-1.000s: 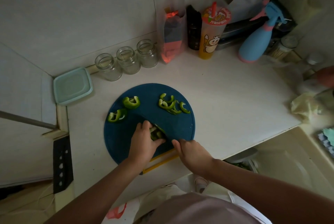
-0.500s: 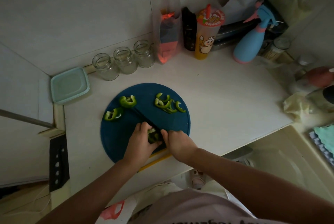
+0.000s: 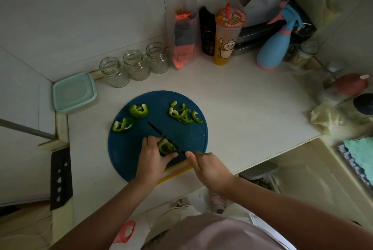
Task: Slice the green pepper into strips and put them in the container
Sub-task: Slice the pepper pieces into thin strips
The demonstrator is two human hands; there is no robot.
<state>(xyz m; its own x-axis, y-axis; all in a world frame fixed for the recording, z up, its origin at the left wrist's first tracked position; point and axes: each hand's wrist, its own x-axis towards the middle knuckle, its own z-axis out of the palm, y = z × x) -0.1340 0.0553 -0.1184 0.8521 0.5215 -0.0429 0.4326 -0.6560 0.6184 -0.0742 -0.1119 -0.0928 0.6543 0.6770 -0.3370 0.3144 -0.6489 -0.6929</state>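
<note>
A curved green pepper piece point(image 3: 166, 147) is pinched between the thumb and curled fingers of the left hand point(image 3: 151, 159), near the front edge of the round dark-blue plastic cutting board point(image 3: 193, 138). The handle of a thin black knife point(image 3: 156, 129) is enclosed by the clenched right hand point(image 3: 210, 169), though the handle itself is hidden under the fingers. The blade is laid along the right side of the held piece, with its tip directed toward the board's middle, and the left fingertips point(image 3: 154, 140) are set just beside it. A nicked finger is judged the chief hazard, most likely if the glossy curved skin is allowed to roll or slide under pressure, and the dim light adds to that risk. The board is placed close to the front edge of the white counter point(image 3: 252, 108), with a yellow strip point(image 3: 175, 171) showing beneath its near rim, so it could be rocked or pushed outward by a hard downward stroke. Thin cut green strips point(image 3: 182, 113) are heaped toward the board's far right edge and two larger green pepper chunks point(image 3: 131, 117) lie toward its far left, where they could be swept off by a careless wrist. The pale mint square plastic container point(image 3: 73, 92) is set at the counter's far left corner, well apart from the board, so strips could be dropped in transit. Whether it is lidded cannot be told.
</note>
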